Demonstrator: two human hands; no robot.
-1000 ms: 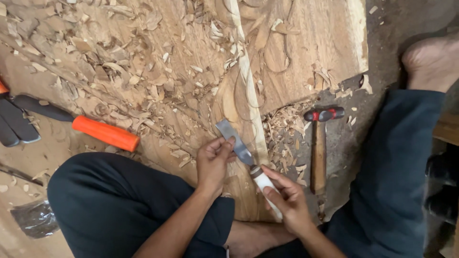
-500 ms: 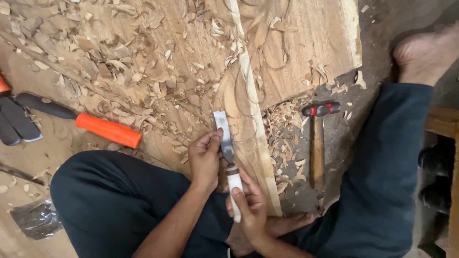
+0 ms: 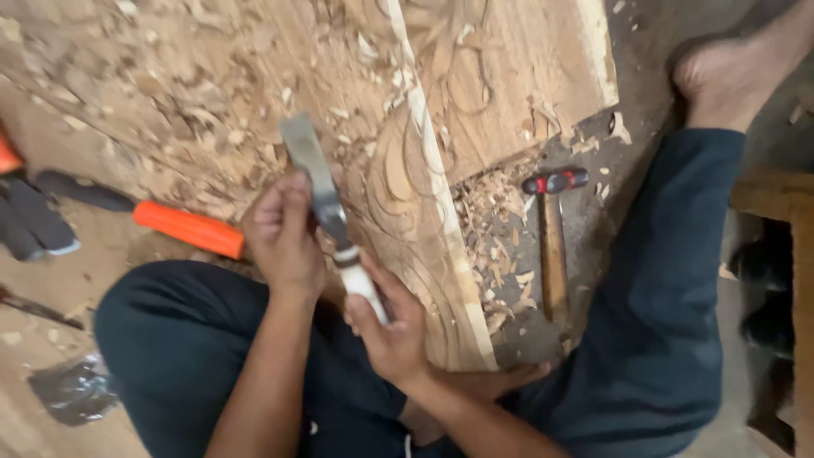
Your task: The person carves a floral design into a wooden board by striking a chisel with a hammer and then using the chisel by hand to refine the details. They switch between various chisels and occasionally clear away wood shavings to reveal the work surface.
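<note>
While the left hand (image 3: 284, 233) pinches the chisel (image 3: 326, 208) by its flat blade, the right hand (image 3: 390, 335) is wrapped round the white handle — both closed on it. Chisel sits tilted over the carved wood panel (image 3: 441, 127), w/ shavings (image 3: 492, 220) and a hammer (image 3: 553, 237) just right — orange-handled tool (image 3: 182, 227) on the floor to the left.

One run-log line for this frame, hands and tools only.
left hand: on chisel blade | right hand: grips chisel handle | panel: carved, under blade | hammer: lying right, untouched
</note>
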